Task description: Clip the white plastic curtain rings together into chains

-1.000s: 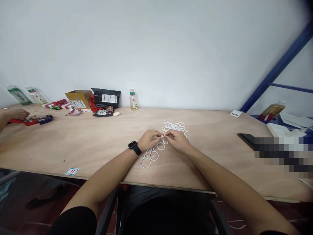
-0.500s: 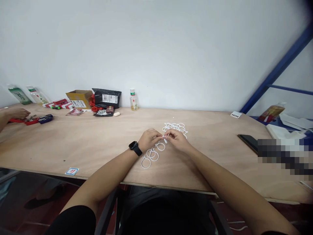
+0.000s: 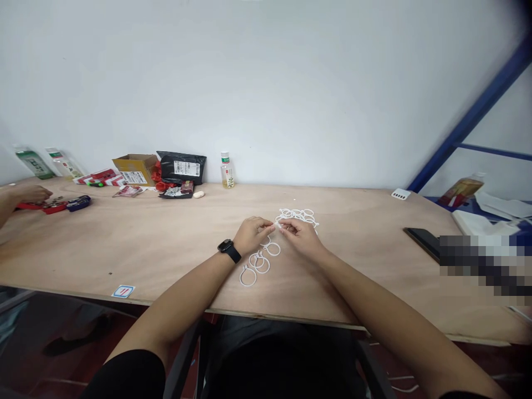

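Note:
Between the fingertips of both hands is a small white piece [image 3: 277,225], which looks like a curtain ring seen mostly edge-on; the fingers hide much of it. My left hand [image 3: 252,235], with a black watch on its wrist, pinches it from the left. From the right, the thumb and fingers of my right hand [image 3: 302,235] are closed on it too. Below the left hand, several white curtain rings [image 3: 248,276] with small tabs lie in a slanting row, some overlapping. Just beyond the right hand a pile of similar rings [image 3: 297,214] lies on the table.
On the wooden table [image 3: 166,244] a drink bottle [image 3: 226,170], a black parcel [image 3: 183,167] and a cardboard box [image 3: 135,169] stand by the wall. A dark phone-like slab [image 3: 421,244] lies right. Another person's hand [image 3: 31,193] works at red cases [image 3: 54,206] far left.
Both hands have shifted slightly, and the white piece between them has turned, its lower end no longer hanging below the fingers. The rings on the table have stayed put.

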`<state>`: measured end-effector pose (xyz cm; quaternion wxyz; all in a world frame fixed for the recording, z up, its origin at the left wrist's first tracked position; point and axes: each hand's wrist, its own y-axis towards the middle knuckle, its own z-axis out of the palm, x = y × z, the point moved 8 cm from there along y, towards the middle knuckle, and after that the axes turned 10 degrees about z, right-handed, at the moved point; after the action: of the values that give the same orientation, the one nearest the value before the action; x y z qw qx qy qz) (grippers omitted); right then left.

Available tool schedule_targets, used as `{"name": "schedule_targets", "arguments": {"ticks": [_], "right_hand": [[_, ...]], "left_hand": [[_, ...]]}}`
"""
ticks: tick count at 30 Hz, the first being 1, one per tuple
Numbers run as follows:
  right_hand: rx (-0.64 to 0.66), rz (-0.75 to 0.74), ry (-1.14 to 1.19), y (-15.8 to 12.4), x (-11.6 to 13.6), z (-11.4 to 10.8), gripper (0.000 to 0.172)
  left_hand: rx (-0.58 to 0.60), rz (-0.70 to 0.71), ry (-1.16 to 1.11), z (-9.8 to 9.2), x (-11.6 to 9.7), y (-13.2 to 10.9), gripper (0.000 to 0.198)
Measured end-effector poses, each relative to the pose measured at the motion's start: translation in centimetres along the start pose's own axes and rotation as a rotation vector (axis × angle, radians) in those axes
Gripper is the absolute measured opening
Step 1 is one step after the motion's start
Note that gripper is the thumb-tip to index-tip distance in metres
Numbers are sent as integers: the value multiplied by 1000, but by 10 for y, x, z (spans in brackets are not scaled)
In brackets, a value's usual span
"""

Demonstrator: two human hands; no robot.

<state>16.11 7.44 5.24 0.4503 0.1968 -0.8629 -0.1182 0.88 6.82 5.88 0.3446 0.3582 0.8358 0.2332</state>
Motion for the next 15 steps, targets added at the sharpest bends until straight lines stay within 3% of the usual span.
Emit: {"name": "schedule_targets", "arguments": {"ticks": [5, 9, 12, 15], "right_hand": [[-92, 23, -283, 12, -20, -19, 22], [-38, 28, -336, 11, -25, -12, 22], [53, -17, -285, 5, -14, 4, 21], [78, -15, -161, 0, -4, 13, 26]], "left_hand": [[170, -169, 301, 6, 29, -10, 18], [283, -214, 346, 15, 35, -15, 10], [233, -198, 312, 14, 30, -13, 10], [90, -141, 204, 6, 20, -7, 14]]}}
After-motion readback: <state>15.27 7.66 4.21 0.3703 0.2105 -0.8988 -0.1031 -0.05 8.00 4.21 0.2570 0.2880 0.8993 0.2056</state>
